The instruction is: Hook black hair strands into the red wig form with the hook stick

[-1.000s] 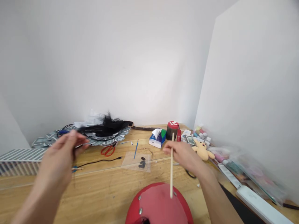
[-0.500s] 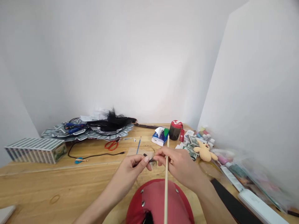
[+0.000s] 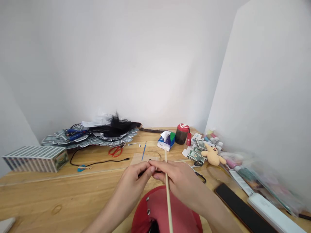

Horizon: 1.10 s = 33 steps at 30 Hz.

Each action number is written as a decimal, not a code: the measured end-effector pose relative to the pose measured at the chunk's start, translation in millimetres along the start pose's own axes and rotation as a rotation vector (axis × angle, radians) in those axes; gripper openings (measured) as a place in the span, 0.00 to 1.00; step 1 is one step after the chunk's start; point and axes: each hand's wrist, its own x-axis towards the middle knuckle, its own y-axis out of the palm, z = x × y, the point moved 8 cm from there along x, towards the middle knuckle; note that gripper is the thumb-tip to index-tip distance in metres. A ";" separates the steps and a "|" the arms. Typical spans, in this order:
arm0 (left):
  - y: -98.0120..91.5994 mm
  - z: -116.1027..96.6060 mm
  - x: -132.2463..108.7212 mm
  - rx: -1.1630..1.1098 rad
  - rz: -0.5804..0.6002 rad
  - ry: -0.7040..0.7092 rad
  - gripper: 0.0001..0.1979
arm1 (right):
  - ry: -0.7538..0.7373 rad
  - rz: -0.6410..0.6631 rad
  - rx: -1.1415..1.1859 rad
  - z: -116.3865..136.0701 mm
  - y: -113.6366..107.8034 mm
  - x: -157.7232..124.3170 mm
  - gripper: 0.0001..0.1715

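Observation:
My left hand (image 3: 136, 179) is closed in a pinch on a small dark piece, mostly hidden by the fingertips. Touching it from the right, my right hand (image 3: 176, 181) is pinched at the same spot; a long pale stick (image 3: 168, 200) passes between its fingers and slants down over a red rounded object (image 3: 179, 210). That red object has silver studs and a tuft of black hair (image 3: 153, 226) at its lower left. Whether the right fingertips also grip the dark piece is hard to make out.
Behind lie red scissors (image 3: 115, 151), a blue brush (image 3: 144, 151), a tissue pack (image 3: 166, 141) and a red-lidded jar (image 3: 182, 134). On the right are black-handled scissors (image 3: 200, 176), a plush toy (image 3: 213, 155), a phone (image 3: 243, 207) and a white power strip (image 3: 269, 213).
My right hand has moved left against my left fingertips, and the stick has shifted left with it. The dark piece is now more covered. Black-handled scissors have come into sight.

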 end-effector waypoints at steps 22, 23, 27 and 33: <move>-49.0 4.3 -16.5 -0.495 -0.178 -0.256 0.24 | 0.187 0.119 0.639 -117.2 -19.6 0.4 0.20; -48.9 5.2 -16.3 -0.534 -0.189 -0.260 0.24 | 0.192 0.102 0.645 -122.2 -18.1 0.8 0.18; -48.0 6.4 -15.9 -0.628 -0.218 -0.282 0.23 | 0.238 0.010 0.681 -137.7 -18.0 2.8 0.14; -44.8 4.1 -15.9 -0.667 -0.224 -0.302 0.24 | 0.293 -0.058 0.743 -136.9 -22.2 4.3 0.14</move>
